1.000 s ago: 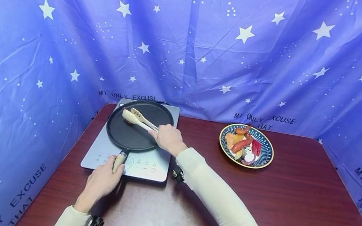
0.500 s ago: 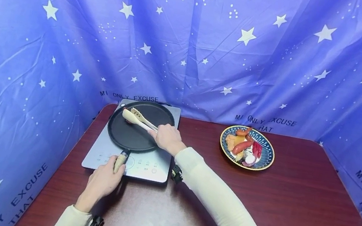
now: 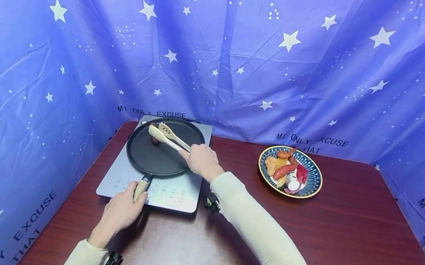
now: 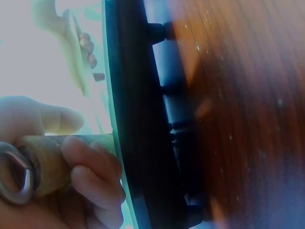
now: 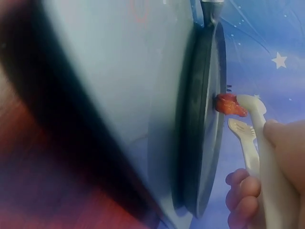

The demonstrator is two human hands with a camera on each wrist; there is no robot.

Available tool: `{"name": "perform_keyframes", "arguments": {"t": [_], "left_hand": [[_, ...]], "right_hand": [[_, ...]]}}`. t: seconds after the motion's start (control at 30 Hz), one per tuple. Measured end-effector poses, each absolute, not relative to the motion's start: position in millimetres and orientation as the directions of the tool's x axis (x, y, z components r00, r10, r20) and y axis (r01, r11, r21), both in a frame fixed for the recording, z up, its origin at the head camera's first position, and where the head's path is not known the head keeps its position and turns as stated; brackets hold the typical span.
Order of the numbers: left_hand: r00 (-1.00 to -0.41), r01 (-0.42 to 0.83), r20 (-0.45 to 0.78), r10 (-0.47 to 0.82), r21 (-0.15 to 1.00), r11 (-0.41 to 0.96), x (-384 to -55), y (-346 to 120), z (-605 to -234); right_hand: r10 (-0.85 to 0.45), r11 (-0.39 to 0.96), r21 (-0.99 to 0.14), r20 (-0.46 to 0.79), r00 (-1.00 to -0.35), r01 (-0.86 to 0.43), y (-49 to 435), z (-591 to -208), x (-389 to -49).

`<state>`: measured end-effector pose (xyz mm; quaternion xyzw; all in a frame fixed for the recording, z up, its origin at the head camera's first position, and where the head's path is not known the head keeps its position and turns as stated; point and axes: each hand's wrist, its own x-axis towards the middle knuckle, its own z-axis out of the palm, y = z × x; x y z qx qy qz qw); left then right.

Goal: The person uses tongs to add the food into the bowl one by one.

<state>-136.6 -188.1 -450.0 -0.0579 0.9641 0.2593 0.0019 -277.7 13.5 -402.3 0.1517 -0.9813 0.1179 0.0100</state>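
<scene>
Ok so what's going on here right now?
A person's left grip holds the handle of a flat black pan on a silver cooktop. Their right grip holds spread tongs over the pan, by a reddish piece of food; whether they touch it is unclear. A patterned plate of food sits on the table, to the cooktop's right.

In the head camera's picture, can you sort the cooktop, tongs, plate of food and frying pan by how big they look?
Largest to smallest, by outline:
1. Cooktop, though partly covered
2. Frying pan
3. Plate of food
4. Tongs, counting only what shows beyond the right hand
</scene>
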Motion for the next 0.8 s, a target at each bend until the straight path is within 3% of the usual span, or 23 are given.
{"name": "perform_keyframes", "arguments": {"t": [0.8], "left_hand": [[-0.994, -0.107, -0.040, -0.101, 0.519, 0.848, -135, -189, -449]], "right_hand": [[-0.278, 0.929, -0.213, 0.140, -0.950, -0.303, 92, -388, -248]]}}
